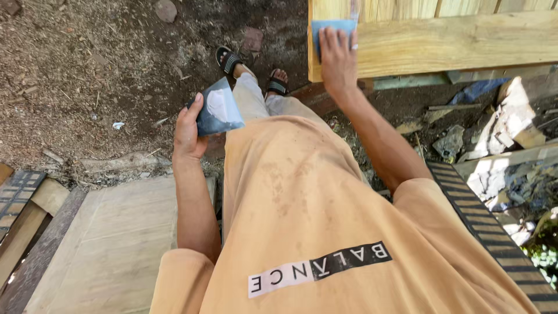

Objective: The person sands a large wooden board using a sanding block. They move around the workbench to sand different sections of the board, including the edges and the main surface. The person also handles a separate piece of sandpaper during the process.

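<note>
My right hand (339,61) presses a blue sheet of sandpaper (331,28) flat against the end of a pale wooden plank (453,43) at the top of the head view. My left hand (187,129) is raised at my side and grips a second, dark blue sheet of sandpaper (219,109) that is curled, with pale dust on its face. Below both hands I see my orange shirt and my feet in dark sandals (229,58) on the dirt.
More pale planks (430,7) stand behind the plank. Bare dirt with stones lies at the upper left. A flat grey slab (110,244) and wood pieces lie at the lower left. Rubble and scrap (500,128) lie on the right, beside a dark ribbed strip (494,232).
</note>
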